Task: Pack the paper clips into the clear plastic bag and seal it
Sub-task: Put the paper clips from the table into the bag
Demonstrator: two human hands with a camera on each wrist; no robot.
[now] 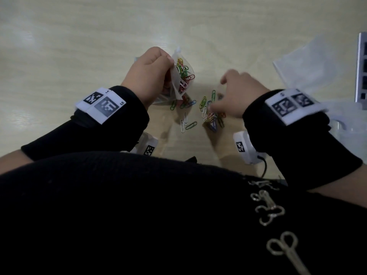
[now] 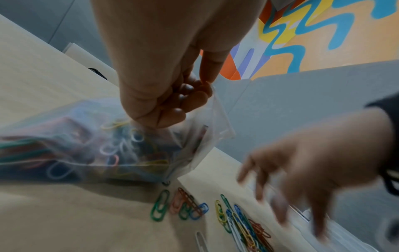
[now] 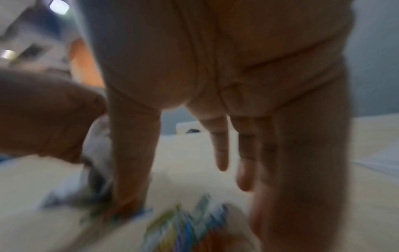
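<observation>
My left hand (image 1: pixel 151 74) (image 2: pixel 172 102) pinches the rim of a small clear plastic bag (image 1: pixel 181 76) (image 2: pixel 103 146) that holds several coloured paper clips. The bag's mouth faces right and its bottom rests on the table. Loose coloured paper clips (image 1: pixel 210 114) (image 2: pixel 241 221) lie on the table between my hands, with a few more paper clips (image 1: pixel 185 103) (image 2: pixel 181 206) just below the bag. My right hand (image 1: pixel 236 94) (image 2: pixel 298 179) (image 3: pixel 215 119) hovers over the loose pile, fingers spread and pointing down, thumb near the clips. The right wrist view is blurred.
The pale wooden table (image 1: pixel 79 46) carries spare clear bags (image 1: pixel 315 62) at the right, beside a laptop edge (image 1: pixel 362 66). More plastic sheeting (image 1: pixel 349 116) lies under my right wrist. Grey partition walls (image 2: pixel 302 102) stand beyond the table.
</observation>
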